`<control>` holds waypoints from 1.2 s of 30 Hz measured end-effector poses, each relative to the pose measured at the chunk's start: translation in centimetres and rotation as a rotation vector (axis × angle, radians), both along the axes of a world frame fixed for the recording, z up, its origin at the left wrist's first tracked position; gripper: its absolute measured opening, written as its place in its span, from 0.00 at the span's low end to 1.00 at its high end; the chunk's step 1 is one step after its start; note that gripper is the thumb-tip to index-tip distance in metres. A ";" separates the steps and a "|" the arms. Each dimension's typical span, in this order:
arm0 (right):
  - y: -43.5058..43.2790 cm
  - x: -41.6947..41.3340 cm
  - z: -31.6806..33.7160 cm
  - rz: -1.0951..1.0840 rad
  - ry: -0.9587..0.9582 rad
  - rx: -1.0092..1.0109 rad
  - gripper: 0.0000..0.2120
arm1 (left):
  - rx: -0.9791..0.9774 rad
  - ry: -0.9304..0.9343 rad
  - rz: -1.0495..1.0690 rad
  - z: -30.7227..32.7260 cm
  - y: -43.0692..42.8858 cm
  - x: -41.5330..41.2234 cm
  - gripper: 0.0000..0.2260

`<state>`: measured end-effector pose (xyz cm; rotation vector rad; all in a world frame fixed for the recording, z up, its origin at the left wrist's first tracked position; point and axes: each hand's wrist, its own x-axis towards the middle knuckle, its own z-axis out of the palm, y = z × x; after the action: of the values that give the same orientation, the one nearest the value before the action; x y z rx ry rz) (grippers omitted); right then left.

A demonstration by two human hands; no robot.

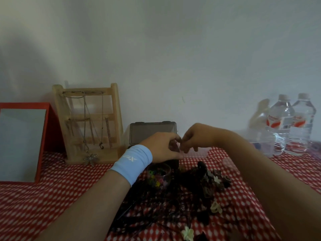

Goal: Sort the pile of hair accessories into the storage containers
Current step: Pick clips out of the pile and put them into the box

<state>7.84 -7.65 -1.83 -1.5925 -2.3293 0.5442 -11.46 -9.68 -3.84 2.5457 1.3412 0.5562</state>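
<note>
A pile of hair accessories (196, 192), mostly dark clips and ties with a few cream flower clips, lies on the red-and-white cloth. Behind it stands a dark storage box (152, 131) with its clear lid up. A small clear jar (159, 174) of colourful clips sits in front of the box. My left hand (163, 146), with a light blue wristband, and my right hand (192, 136) meet fingertip to fingertip above the box. Their fingers are pinched together on something small that I cannot make out.
A wooden jewellery stand (88, 122) with hanging necklaces and a red-framed mirror (22, 141) stand at the back left. Two water bottles (291, 124) and a clear plastic container (260, 140) stand at the right, against the wall.
</note>
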 end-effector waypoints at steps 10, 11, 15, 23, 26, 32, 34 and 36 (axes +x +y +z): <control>1.4 -0.1 -0.9 -0.081 -0.126 -0.197 0.17 | -0.049 0.045 0.098 1.0 4.2 -1.3 0.12; 1.4 -0.1 -1.2 -0.059 -0.227 -0.220 0.15 | -0.057 0.075 0.115 0.9 4.6 -1.6 0.12; 0.9 -1.7 -2.7 -0.013 -0.370 -0.202 0.20 | -0.086 0.213 0.123 -0.2 5.2 -2.5 0.13; 1.0 -3.0 -4.6 -0.059 -0.343 -0.143 0.24 | -0.042 0.185 0.082 -0.4 5.0 -2.3 0.13; 0.8 -1.9 -3.6 -0.052 -0.289 -0.173 0.20 | -0.029 0.112 0.025 -0.4 4.5 -1.6 0.11; 0.0 0.5 -0.7 -0.055 -0.029 -0.206 0.14 | -0.149 -0.021 -0.122 -0.2 3.0 -0.4 0.15; 0.0 1.1 -0.4 -0.063 0.124 -0.277 0.17 | -0.135 -0.044 -0.134 -0.3 2.9 -0.2 0.16; 0.2 1.1 -0.8 -0.072 0.250 -0.330 0.22 | -0.097 -0.119 -0.117 -0.6 3.0 0.0 0.16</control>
<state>8.95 -7.47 -2.61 -1.6246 -2.0676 1.0898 -11.42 -6.65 -4.42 2.4532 1.1423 0.5943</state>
